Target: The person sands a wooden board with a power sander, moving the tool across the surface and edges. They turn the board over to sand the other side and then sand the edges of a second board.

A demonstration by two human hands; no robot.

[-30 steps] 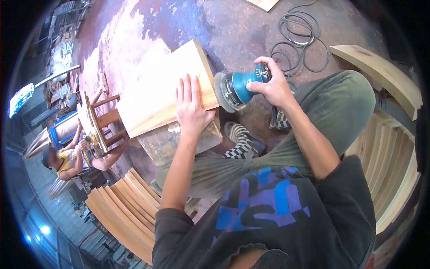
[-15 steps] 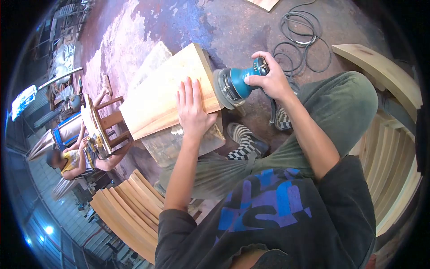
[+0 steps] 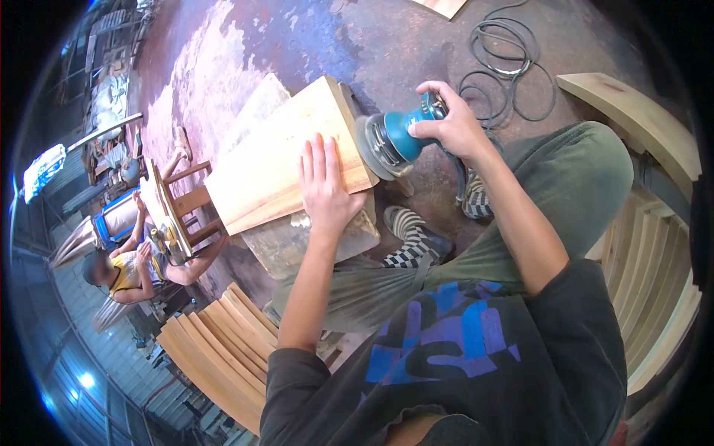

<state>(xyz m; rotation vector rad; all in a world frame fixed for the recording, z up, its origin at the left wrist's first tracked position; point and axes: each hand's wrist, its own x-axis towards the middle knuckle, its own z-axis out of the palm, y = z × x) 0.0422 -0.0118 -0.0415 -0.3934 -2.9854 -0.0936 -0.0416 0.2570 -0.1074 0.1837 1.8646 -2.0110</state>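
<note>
A pale wooden board point(image 3: 279, 160) rests on a worn, stained block point(image 3: 312, 241) on the floor. My left hand point(image 3: 326, 189) lies flat on the board near its lower right edge, fingers stretched out. My right hand point(image 3: 455, 125) is wrapped round the top of a teal power sander point(image 3: 401, 135). The sander is turned sideways, its round pad against the right-hand end of the board. Just where the pad meets the wood is partly hidden by the tool's clear skirt.
A dark cable point(image 3: 513, 70) lies coiled on the floor beyond the sander. Curved wooden pieces are stacked at lower left point(image 3: 216, 342) and at right point(image 3: 647, 260). Another person point(image 3: 134, 271) sits at left beside a wooden stool-like frame point(image 3: 195, 201).
The whole view has shifted slightly, so most things appear a little further right and down. The other person's arms have changed position. My hands keep the same hold.
</note>
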